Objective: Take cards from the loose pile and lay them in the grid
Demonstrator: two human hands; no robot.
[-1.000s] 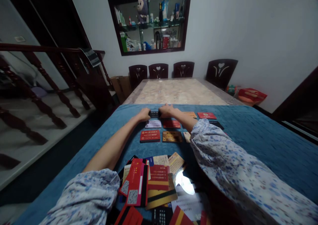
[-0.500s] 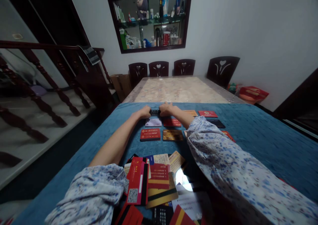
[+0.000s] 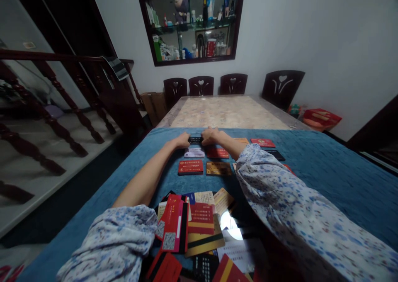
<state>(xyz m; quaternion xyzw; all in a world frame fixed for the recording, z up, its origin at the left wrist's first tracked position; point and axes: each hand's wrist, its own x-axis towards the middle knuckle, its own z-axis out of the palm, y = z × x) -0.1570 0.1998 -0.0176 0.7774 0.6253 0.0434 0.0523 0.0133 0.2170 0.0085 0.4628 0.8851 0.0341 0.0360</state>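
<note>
Both arms reach forward over the blue cloth (image 3: 149, 141). My left hand (image 3: 183, 140) grips the left end of a small black card (image 3: 195, 140), and my right hand (image 3: 210, 136) grips its right end. Just below them lie a white card (image 3: 194, 152) and a red card (image 3: 217, 153). Nearer me are a red card stack (image 3: 190, 167) and a gold card (image 3: 219, 168). An orange card (image 3: 241, 141), a red card (image 3: 263, 143) and a black card (image 3: 276, 155) lie to the right. Between my forearms is a loose heap of overlapping cards (image 3: 200, 219).
Beyond the cloth the pale tabletop (image 3: 217, 111) stretches to several dark chairs (image 3: 201, 86). At the right by the wall is a red bag (image 3: 323, 117). A wooden railing (image 3: 49, 57) runs along the left, with a cardboard box (image 3: 154, 107) near it.
The view has shifted slightly, so the scene sits a little further right. Both hands stay at the black card, with no clear movement of their own.
</note>
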